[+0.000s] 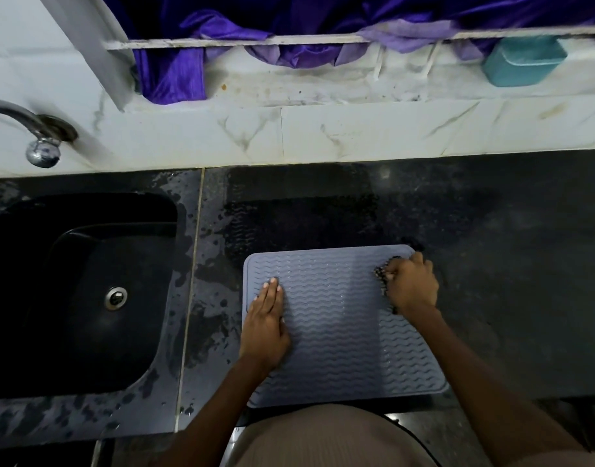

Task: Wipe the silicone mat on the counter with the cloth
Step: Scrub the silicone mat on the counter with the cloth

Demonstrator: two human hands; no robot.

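A grey-blue silicone mat [336, 328] with a wavy ribbed pattern lies on the dark counter [511, 264] near its front edge. My left hand [267, 328] rests flat on the mat's left side, fingers straight and pointing away from me. My right hand [411, 285] sits at the mat's far right corner, fingers curled round a small dark cloth [383, 278]. Only a dark, bumpy edge of the cloth shows at the left of that hand; the remainder is hidden under it.
A black sink [83, 284] with a metal drain [115, 298] is set into the counter at the left, under a chrome tap [36, 136]. Wet patches surround the sink and lie behind the mat. A teal box [521, 60] and purple fabric [289, 28] sit on the ledge behind.
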